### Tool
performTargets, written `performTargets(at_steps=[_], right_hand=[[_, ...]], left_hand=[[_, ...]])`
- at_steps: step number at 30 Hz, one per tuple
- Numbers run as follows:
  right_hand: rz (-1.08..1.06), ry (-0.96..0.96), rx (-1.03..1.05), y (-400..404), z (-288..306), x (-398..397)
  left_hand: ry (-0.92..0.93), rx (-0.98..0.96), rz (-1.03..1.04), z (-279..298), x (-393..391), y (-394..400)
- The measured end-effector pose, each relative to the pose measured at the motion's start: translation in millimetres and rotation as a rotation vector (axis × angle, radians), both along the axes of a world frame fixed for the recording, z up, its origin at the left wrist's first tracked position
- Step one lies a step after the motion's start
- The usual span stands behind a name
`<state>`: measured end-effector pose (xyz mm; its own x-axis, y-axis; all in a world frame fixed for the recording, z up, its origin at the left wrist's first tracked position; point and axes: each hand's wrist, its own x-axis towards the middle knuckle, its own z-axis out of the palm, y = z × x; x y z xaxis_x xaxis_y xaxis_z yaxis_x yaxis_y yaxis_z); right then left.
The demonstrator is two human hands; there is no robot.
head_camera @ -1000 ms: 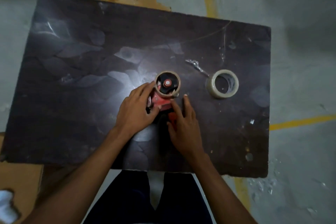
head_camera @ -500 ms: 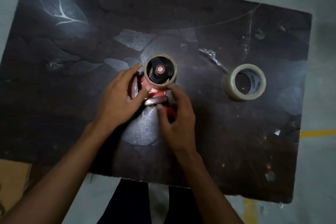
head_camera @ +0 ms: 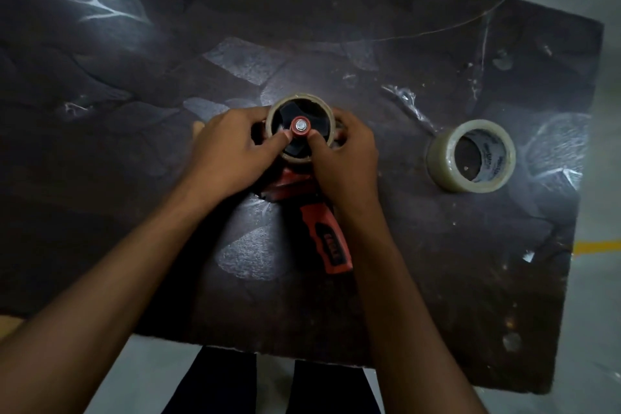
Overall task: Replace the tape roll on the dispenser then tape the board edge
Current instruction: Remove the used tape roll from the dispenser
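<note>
The red tape dispenser (head_camera: 302, 191) lies on its side on the dark board (head_camera: 437, 262), handle pointing toward the person. The nearly spent roll (head_camera: 300, 101) sits on its black hub, face up, and both hands close around it — the left hand (head_camera: 228, 151) curls on the roll's left rim, the right hand (head_camera: 342, 158) on its right rim, each thumb pressed against the red centre cap (head_camera: 300, 127). The dispenser's body is mostly hidden beneath the palms; only the handle (head_camera: 327, 239) shows clear, between the two forearms. A black label on it carries lettering too blurred to read. Well apart to the right stands the fresh tape roll (head_camera: 470, 155), untouched, printing inside its core — illegible. A crumpled strip of clear tape (head_camera: 408, 104) lies between the two rolls.
</note>
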<state>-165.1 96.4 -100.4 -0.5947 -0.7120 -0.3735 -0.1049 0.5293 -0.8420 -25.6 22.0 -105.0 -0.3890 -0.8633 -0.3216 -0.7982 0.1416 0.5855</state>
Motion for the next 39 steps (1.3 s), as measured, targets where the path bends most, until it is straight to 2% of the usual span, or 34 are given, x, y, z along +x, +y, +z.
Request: performTargets(at_steps=[2, 6, 10, 14, 16, 19, 23, 32, 37, 39], right_hand=[[-0.028, -0.003, -0.023, -0.9, 1.9, 2.9], [0.006, 0.074, -0.014, -3.4, 3.2, 5.3], [-0.025, -0.034, -0.064, 2.7, 12.4, -6.1], [-0.089, -0.195, -0.173, 6.7, 31.0, -10.6], [-0.149, -0.246, -0.216, 3.4, 35.6, -14.5], [-0.227, -0.256, -0.232, -9.5, 34.4, -22.4], [-0.268, -0.272, -0.220, -34.6, 20.3, -25.9], [-0.300, -0.420, -0.195, -60.9, -12.6, -24.1], [-0.252, -0.148, -0.173, -57.1, -21.7, -20.9], [-0.174, -0.134, -0.171, -56.4, -21.6, -18.9]], left_hand=[[0.090, 0.080, 0.082, 1.0, -3.6, -2.9], [0.111, 0.009, 0.102, 9.1, -12.4, 0.2], [0.231, -0.023, 0.131, 4.7, -10.1, 3.9], [0.484, -0.015, 0.158, 2.4, -7.2, 8.2], [0.526, -0.049, 0.192, 2.8, -4.0, 11.7], [0.508, -0.026, 0.235, -0.4, -2.2, 11.8], [0.412, -0.079, 0.171, -5.8, -4.6, 7.6], [0.402, -0.047, 0.215, -6.1, -2.0, 10.5], [0.410, -0.054, 0.205, -5.9, -0.1, 10.1], [0.415, -0.061, 0.202, -6.2, -0.7, 9.2]])
